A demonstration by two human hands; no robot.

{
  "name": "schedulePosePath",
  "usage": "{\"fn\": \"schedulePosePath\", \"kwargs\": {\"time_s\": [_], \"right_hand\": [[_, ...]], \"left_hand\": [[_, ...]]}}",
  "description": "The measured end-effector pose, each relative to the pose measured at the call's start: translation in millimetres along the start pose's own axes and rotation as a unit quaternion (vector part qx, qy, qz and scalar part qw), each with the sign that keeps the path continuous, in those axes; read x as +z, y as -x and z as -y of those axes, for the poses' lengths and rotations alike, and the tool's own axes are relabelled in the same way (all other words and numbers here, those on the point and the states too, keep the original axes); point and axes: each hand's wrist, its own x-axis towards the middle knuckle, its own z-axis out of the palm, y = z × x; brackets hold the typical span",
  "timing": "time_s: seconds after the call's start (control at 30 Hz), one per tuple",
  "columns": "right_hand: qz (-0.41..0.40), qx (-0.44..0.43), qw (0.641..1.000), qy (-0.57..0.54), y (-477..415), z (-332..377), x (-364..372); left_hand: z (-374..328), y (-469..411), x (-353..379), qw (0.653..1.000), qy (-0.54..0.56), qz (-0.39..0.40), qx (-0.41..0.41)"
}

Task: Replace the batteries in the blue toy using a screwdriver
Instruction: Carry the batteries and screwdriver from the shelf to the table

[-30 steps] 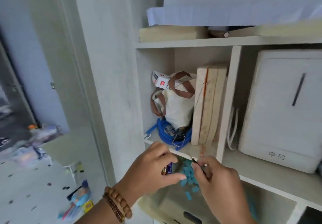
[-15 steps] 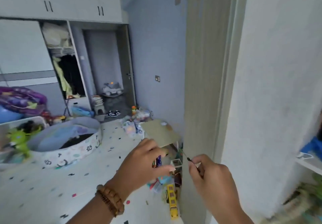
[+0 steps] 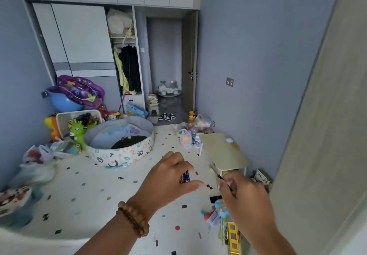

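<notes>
Left hand [image 3: 168,177] pinches batteries [image 3: 184,177] between thumb and fingers, over the floor [image 3: 83,201]. Right hand [image 3: 244,197] at its 3 o'clock grips a thin screwdriver [image 3: 215,172], tip aimed 11 o'clock. Blue toy [image 3: 219,208] on floor, just under right hand, partly hidden.

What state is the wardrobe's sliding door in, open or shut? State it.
Open. The wardrobe's sliding door is pushed left, exposing the hanging clothes and the bagged items on the shelf above them.
</notes>
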Motion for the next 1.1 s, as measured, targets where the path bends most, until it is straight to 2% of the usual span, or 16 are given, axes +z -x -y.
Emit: {"fn": "schedulePosePath", "kwargs": {"time_s": [0.33,0.6,0.9,1.1], "right_hand": [[0.068,0.001,0.998,-0.016,-188,-18,99],[0.081,0.016,0.996,-0.017,-314,-17,178],[0.068,0.059,0.996,-0.009,-461,-5,269],[0.067,0.098,0.993,-0.004,-558,-11,322]], "left_hand": [[132,-130,65,0.998,-0.043,0.031,-0.036],[239,-212,116,0.996,-0.033,0.044,-0.068],[378,-321,178,0.995,-0.005,0.087,-0.058],[459,-406,231,0.998,-0.007,0.060,-0.004]]}}
